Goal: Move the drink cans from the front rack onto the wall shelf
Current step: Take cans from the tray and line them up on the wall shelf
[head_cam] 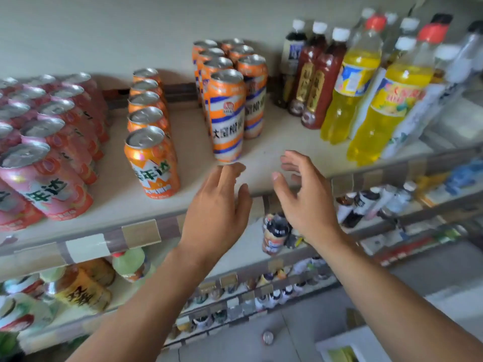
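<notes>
Bare and empty, our left hand (pixel 218 205) and right hand (pixel 305 197) hung side by side over the front edge of the wall shelf (pixel 264 155), each grip spread with loosely bent fingers and pinching nothing. Our left fingertips (pixel 232 169) reached just short of the foot of the tall orange-and-white can (pixel 226 116), our chosen landmark, without touching it. That can headed two rows of matching cans (pixel 235 54) running back to the wall behind it. Left of it, apart, stood a single file of shorter orange cans (pixel 149 124), and farther left a block of pink cans (pixel 47 142). Right of it rose dark red bottles (pixel 317 77), then yellow bottles (pixel 379 105). Below it, lower shelves (pixel 300 280) carried small bottles, blurred beyond telling.
</notes>
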The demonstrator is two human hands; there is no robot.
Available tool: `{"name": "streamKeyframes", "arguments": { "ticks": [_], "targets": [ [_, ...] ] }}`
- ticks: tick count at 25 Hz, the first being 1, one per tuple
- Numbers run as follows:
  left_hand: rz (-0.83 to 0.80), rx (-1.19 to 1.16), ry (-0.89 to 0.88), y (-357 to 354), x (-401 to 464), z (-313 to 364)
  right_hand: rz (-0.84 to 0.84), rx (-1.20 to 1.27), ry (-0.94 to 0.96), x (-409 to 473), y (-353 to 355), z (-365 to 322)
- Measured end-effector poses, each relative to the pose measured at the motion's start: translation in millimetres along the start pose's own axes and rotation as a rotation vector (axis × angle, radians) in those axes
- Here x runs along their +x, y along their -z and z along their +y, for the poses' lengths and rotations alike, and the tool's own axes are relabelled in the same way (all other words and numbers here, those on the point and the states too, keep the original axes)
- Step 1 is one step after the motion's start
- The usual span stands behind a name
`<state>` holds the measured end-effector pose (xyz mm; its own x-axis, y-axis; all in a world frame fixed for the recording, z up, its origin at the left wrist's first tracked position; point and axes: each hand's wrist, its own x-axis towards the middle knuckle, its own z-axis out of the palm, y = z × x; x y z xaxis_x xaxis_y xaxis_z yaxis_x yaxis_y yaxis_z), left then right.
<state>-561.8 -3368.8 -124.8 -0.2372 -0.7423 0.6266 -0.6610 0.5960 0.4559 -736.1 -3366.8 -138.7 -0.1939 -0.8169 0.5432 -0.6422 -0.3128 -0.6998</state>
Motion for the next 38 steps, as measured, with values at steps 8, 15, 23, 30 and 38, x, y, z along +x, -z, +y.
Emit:
{"name": "streamKeyframes", "arguments": {
  "ticks": [8, 15, 23, 30, 38],
  "targets": [
    [-0.367, -0.172, -0.028, -84, -117, -16, 0.054, -0.132, -0.171, -169, -7, 90],
    [-0.689, -0.094, 0.172, -251, -311, -98, -0.193, -0.217, -0.678, -376, -112, 294],
    [-0.912, -0.027, 0.380, -429, -517, -214, -0.575, -0.334, -0.930, -550, -244, 501],
    [-0.903, 0.020, 0.421, -504, -577, -268, -0.769, -0.411, -0.774, -579, -326, 609],
    [-0.971, 0.035, 0.496, -502, -577, -264, -0.629, -0.304, -0.765, -576, -305, 608]
  ]
}}
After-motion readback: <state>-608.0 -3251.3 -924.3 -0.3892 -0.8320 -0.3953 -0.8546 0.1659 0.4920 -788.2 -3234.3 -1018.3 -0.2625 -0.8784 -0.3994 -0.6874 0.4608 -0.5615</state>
